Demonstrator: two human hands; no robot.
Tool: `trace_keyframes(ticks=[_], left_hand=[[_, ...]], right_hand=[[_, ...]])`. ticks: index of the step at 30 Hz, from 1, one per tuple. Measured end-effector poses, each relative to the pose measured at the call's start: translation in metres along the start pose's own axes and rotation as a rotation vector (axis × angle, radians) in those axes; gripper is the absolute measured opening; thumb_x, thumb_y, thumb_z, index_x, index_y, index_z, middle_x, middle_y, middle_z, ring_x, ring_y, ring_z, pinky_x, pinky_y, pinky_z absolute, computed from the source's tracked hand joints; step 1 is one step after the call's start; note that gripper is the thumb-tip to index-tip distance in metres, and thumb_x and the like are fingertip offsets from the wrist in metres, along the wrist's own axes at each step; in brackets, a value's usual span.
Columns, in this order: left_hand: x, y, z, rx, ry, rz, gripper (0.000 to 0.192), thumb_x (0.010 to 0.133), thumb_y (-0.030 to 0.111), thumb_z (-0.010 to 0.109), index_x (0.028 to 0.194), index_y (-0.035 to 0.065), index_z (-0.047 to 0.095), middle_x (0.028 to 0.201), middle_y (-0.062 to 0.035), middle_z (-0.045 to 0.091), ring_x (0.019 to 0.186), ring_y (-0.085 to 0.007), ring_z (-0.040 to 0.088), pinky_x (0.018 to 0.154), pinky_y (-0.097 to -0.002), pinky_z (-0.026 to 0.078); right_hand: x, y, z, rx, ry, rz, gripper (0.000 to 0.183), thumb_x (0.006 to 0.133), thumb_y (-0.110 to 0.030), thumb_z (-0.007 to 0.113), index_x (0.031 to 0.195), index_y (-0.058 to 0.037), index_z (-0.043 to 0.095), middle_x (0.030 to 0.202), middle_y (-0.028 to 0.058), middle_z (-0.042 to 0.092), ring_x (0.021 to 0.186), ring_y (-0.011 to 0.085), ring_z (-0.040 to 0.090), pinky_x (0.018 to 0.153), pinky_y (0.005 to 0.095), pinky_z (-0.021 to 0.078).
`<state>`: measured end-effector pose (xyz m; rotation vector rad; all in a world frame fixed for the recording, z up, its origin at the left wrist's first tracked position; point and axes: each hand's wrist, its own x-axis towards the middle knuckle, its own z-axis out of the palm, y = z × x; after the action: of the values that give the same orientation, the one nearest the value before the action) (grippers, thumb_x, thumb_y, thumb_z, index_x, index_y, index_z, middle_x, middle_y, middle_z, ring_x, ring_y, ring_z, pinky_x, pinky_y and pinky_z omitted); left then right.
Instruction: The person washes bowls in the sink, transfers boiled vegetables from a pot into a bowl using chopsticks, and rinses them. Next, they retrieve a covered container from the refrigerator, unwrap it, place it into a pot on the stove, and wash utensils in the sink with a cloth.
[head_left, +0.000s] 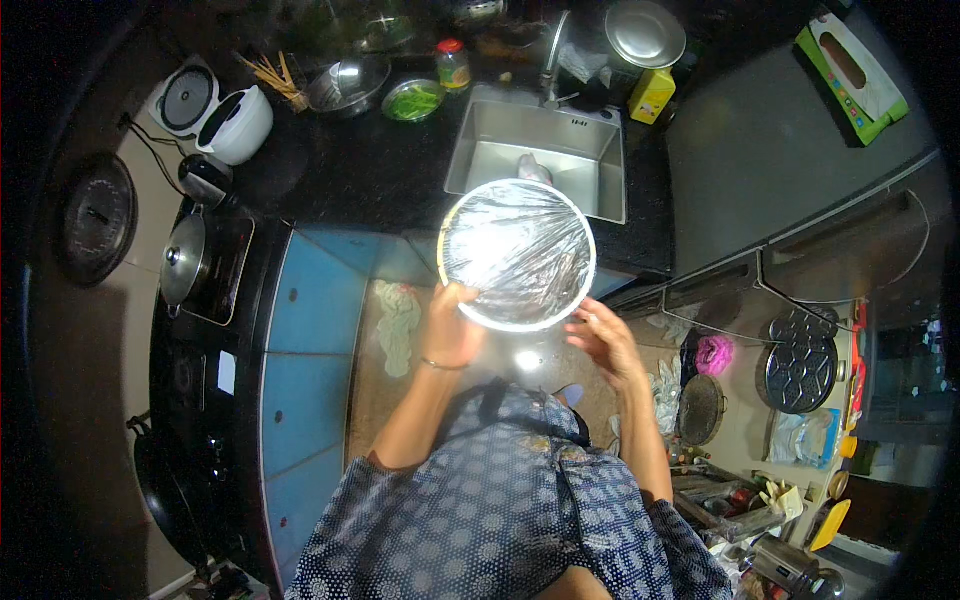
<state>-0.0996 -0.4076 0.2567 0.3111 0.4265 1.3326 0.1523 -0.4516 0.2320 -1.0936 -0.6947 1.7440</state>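
Observation:
A round dish (517, 255) with a white rim is held up in front of me, with clear plastic wrap stretched over its top. The wrap is wrinkled and reflects a bright glare, so the contents cannot be made out. My left hand (454, 322) grips the lower left of the rim, thumb on top. At the lower right of the rim is my right hand (606, 341), its fingers apart and slightly curled; whether the fingertips touch the rim is unclear. Behind the dish, a pale grey item (534, 169) lies in the steel sink (487, 142), partly hidden.
On the black counter (330, 180) stand a bowl of green vegetables (414, 101), a metal bowl (349, 86), a red-lidded jar (452, 66) and an open rice cooker (236, 126). A lidded pot (184, 259) sits on the left-hand hob. A yellow container (651, 96) stands right of the faucet (555, 56).

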Motion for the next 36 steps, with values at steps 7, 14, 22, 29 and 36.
trace_keyframes(ticks=[7, 14, 22, 29, 36], left_hand=[[-0.006, 0.007, -0.022, 0.007, 0.09, 0.019, 0.056, 0.075, 0.005, 0.048, 0.13, -0.0041, 0.042, 0.125, -0.0174, 0.055, 0.115, -0.03, 0.055, 0.1, -0.0436, 0.045], [-0.019, 0.014, -0.04, 0.025, 0.17, 0.123, 0.051, 0.077, 0.005, 0.048, 0.126, -0.0072, 0.045, 0.122, -0.0175, 0.057, 0.112, -0.0287, 0.056, 0.1, -0.0426, 0.045], [-0.043, 0.014, -0.1, 0.635, 0.228, 0.382, 0.049, 0.077, 0.003, 0.047, 0.124, -0.0082, 0.045, 0.121, -0.0174, 0.057, 0.112, -0.0282, 0.056, 0.1, -0.0427, 0.045], [-0.057, 0.0, -0.074, 0.262, 0.259, 0.301, 0.058, 0.076, 0.001, 0.044, 0.133, -0.0023, 0.037, 0.13, -0.0177, 0.05, 0.119, -0.0311, 0.051, 0.103, -0.0473, 0.042], [-0.052, -0.057, -0.041, 0.21, 0.326, 0.22, 0.059, 0.075, 0.0, 0.042, 0.133, -0.0028, 0.035, 0.128, -0.0189, 0.05, 0.12, -0.0308, 0.05, 0.104, -0.0476, 0.04]], right_hand=[[0.025, 0.022, 0.064, 0.398, -0.246, -0.053, 0.03, 0.09, -0.012, 0.058, 0.118, -0.0005, 0.054, 0.113, 0.0109, 0.062, 0.101, 0.0196, 0.06, 0.089, 0.0341, 0.0497], [0.03, 0.035, 0.079, 0.347, -0.142, -0.068, 0.023, 0.09, -0.006, 0.057, 0.113, -0.0035, 0.056, 0.105, 0.0078, 0.065, 0.084, 0.0125, 0.062, 0.066, 0.0255, 0.0516], [0.029, 0.034, 0.082, 0.425, -0.233, -0.007, 0.02, 0.089, -0.008, 0.055, 0.109, -0.0043, 0.056, 0.101, 0.0043, 0.064, 0.086, 0.0127, 0.06, 0.077, 0.0272, 0.0482], [0.031, 0.009, 0.077, 0.324, -0.231, -0.076, 0.016, 0.088, -0.005, 0.057, 0.103, -0.008, 0.053, 0.09, 0.0008, 0.058, 0.081, 0.0119, 0.053, 0.077, 0.0242, 0.0415], [0.028, 0.004, 0.105, -0.69, -0.332, -0.478, 0.026, 0.077, 0.0, 0.06, 0.102, -0.0065, 0.056, 0.088, 0.0023, 0.057, 0.075, 0.0118, 0.055, 0.073, 0.0269, 0.0472]])
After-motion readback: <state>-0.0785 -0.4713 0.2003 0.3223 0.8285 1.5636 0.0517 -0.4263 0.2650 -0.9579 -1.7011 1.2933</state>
